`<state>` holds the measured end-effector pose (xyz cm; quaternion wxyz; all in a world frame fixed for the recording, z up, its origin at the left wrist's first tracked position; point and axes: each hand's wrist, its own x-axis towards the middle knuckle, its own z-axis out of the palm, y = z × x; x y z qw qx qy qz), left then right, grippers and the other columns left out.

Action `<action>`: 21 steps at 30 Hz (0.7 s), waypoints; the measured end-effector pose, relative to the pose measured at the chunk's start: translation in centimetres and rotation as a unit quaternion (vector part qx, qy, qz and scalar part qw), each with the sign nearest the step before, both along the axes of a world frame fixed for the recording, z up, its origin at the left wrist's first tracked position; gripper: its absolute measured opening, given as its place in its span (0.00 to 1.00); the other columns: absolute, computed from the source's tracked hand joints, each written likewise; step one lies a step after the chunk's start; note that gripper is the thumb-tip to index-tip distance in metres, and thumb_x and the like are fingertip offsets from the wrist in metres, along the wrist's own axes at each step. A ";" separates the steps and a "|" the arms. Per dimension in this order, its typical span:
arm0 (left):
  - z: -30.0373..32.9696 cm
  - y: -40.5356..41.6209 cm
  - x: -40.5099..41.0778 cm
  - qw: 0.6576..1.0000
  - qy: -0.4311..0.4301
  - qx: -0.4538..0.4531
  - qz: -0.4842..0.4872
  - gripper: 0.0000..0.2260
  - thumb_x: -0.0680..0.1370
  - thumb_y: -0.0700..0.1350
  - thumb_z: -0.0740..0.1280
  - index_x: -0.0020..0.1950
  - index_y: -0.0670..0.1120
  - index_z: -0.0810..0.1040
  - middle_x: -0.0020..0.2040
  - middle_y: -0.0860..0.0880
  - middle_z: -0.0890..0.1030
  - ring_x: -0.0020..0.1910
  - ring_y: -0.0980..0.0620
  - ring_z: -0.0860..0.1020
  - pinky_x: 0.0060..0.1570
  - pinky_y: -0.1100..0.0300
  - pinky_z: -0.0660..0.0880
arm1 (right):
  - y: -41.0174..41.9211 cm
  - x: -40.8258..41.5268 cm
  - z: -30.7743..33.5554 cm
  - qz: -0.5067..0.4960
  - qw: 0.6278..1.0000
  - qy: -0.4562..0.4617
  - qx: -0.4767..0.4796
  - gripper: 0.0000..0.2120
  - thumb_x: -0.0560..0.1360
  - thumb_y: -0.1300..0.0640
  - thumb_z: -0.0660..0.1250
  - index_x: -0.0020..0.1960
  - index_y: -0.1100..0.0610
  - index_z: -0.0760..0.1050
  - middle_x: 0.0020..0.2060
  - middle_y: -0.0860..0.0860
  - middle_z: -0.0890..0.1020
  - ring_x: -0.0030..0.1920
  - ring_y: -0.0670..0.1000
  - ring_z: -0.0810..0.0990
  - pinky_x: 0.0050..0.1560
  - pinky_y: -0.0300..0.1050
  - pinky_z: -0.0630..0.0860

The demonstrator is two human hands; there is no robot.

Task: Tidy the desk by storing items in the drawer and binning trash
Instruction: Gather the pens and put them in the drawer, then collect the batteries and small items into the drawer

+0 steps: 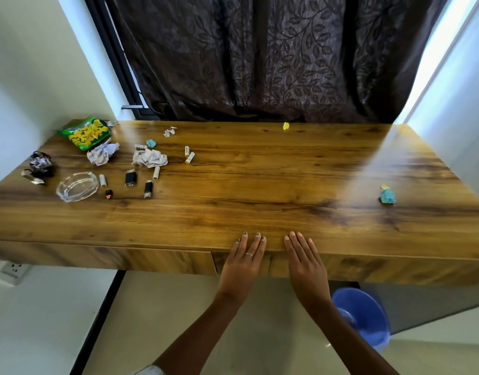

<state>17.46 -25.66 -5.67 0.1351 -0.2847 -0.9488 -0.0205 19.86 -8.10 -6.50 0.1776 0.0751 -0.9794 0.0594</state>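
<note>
A wooden desk [260, 190] stood before a dark curtain [260, 55]. The left hand [242, 263] and right hand [306, 262] lay flat, empty, at its near edge above the drawer [395, 269]. Batteries [189, 155] and crumpled paper [149, 158] sat far left; clearing them handful by handful seemed wisest.

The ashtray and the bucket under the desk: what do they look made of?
The ashtray looks like clear glass: the wood grain shows through it and its thick rim catches bright highlights. It could be clear acrylic. The bucket looks like blue moulded plastic, one even colour with a soft sheen. The desk looks like glossy wood or wood-look laminate.
</note>
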 end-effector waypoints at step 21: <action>1.0 -16.8 -0.4 0.970 -0.122 0.054 0.206 0.34 0.67 0.50 0.68 0.73 0.47 0.64 0.70 0.49 0.71 0.70 0.46 0.69 0.66 0.45 0.66 | -13.8 0.7 0.1 0.111 0.988 0.056 -0.091 0.21 0.72 0.53 0.54 0.56 0.59 0.78 0.56 0.57 0.80 0.61 0.54 0.69 0.55 0.51 0.76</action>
